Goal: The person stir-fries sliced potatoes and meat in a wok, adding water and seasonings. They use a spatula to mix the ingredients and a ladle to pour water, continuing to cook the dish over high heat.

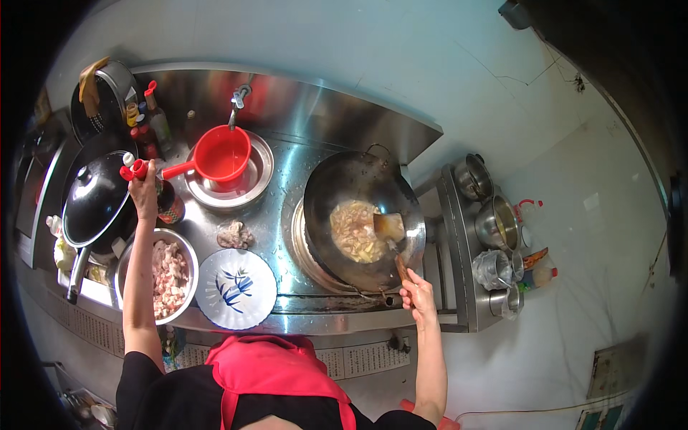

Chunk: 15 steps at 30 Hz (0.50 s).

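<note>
My right hand (417, 294) is closed around the wooden handle of a wok spatula (389, 227), whose metal blade is over the food. Pale pieces in liquid (357, 232) lie at the bottom of a large dark wok (322, 188). At the left, my left hand (143, 188) is at the top of a dark sauce bottle with a red cap (140, 169); the bottle's body is partly hidden. Below that hand, my forearm passes over a metal bowl (194, 264) of cut raw meat (171, 277). A white plate with a blue leaf pattern (236, 288) is beside the bowl.
A red plastic dipper (222, 153) rests over a metal basin (264, 171) under the faucet (239, 98). A crumpled cloth (235, 235) lies behind the plate. At the left are a pan lid (97, 196) and several bottles (158, 121). Metal pots (497, 221) line the right shelf.
</note>
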Each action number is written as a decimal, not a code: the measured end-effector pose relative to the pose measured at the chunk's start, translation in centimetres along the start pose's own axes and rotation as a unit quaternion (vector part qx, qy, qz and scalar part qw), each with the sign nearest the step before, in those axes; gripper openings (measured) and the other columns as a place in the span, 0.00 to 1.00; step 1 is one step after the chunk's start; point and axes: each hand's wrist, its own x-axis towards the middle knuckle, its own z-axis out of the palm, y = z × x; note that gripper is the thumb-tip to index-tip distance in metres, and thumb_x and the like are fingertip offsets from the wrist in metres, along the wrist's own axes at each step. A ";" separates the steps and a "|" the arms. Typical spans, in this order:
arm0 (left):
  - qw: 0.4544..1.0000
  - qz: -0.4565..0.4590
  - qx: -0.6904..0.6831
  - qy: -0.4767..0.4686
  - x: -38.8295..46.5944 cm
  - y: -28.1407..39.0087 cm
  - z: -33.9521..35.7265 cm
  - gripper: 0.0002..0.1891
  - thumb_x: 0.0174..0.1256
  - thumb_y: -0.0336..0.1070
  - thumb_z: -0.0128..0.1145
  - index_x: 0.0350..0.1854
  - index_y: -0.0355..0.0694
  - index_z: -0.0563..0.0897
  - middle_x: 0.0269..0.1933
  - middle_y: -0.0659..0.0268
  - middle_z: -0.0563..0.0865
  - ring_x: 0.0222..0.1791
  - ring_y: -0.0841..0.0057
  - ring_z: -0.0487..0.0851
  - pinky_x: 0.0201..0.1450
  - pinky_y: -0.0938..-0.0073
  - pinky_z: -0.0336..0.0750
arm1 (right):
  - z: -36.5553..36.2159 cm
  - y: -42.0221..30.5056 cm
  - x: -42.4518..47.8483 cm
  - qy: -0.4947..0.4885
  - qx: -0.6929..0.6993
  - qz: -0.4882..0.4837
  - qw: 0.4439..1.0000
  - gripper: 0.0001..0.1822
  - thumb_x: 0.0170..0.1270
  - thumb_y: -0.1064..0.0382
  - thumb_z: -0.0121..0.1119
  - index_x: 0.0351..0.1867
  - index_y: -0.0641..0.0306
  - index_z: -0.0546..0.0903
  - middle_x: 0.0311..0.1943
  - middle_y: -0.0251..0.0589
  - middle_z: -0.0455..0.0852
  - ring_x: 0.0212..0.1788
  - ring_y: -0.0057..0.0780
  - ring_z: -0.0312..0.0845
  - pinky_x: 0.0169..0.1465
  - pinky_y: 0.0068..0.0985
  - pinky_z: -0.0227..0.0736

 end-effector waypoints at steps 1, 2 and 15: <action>1.000 0.001 0.003 0.004 0.1 -0.4 0.0 0.06 0.68 0.35 0.63 0.37 0.39 0.81 0.29 0.76 0.79 0.28 0.87 0.74 0.34 0.81 0.69 | -0.4 0.1 -0.3 0.020 -0.028 -0.009 0.999 0.35 0.67 0.68 0.57 0.75 0.62 0.60 0.20 0.30 0.75 0.15 0.13 0.63 0.16 0.17 0.57; 1.000 0.002 0.006 0.008 0.3 -0.8 0.1 0.06 0.68 0.35 0.63 0.37 0.39 0.81 0.29 0.76 0.79 0.28 0.87 0.73 0.34 0.80 0.69 | -1.1 0.3 -1.1 0.037 -0.043 -0.014 0.998 0.34 0.66 0.69 0.57 0.74 0.63 0.62 0.19 0.29 0.75 0.14 0.13 0.62 0.15 0.17 0.56; 0.998 0.031 0.049 0.007 -1.0 -7.6 1.3 0.09 0.67 0.36 0.65 0.39 0.38 0.80 0.32 0.70 0.81 0.31 0.80 0.78 0.39 0.77 0.74 | -0.4 1.6 -2.5 0.114 -0.447 -0.286 0.840 0.32 0.63 0.73 0.57 0.71 0.57 0.70 0.19 0.40 0.75 0.15 0.29 0.71 0.22 0.30 0.70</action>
